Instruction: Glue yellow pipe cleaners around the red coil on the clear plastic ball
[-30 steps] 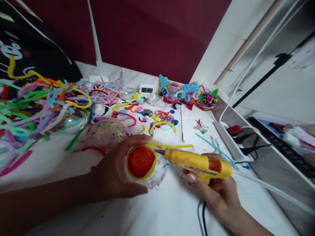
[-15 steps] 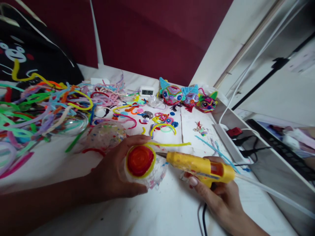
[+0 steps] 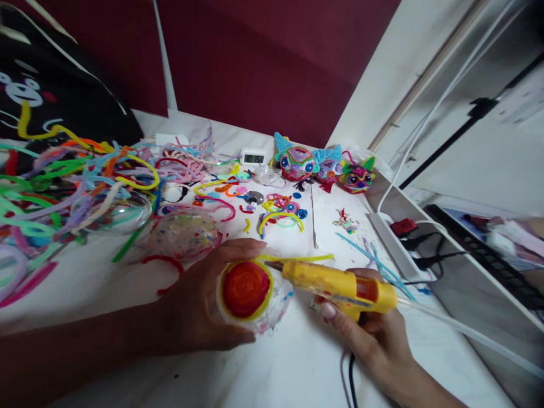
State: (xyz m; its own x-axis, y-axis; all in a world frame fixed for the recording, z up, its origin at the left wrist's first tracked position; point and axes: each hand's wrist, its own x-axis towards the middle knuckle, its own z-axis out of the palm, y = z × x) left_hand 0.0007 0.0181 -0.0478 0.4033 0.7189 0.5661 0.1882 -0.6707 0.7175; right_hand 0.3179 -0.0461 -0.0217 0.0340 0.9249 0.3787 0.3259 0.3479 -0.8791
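Wrapped around the left side of a clear plastic ball (image 3: 276, 309) is my left hand (image 3: 212, 297), closed on it. A red and orange coiled disc (image 3: 245, 289) covers the ball's near face, ringed by a yellow pipe cleaner whose loose end (image 3: 317, 257) sticks out to the right. My right hand (image 3: 374, 334) grips a yellow hot glue gun (image 3: 335, 283) with a clear glue stick (image 3: 459, 326) out of its back. The nozzle tip is at the ring's upper right; whether it touches cannot be told.
Many pipe cleaners (image 3: 85, 192) are heaped at the left beside a black bag (image 3: 55, 85). A clear dome (image 3: 182, 232) lies behind my left hand. Decorated animal heads (image 3: 297, 161) and a small digital clock (image 3: 254, 156) stand at the back. A power strip (image 3: 403, 249) is at the right.
The glue gun has moved slightly left, its nozzle now nearer the ring's top. My left hand has shifted the ball a little right and down, turning it slightly.
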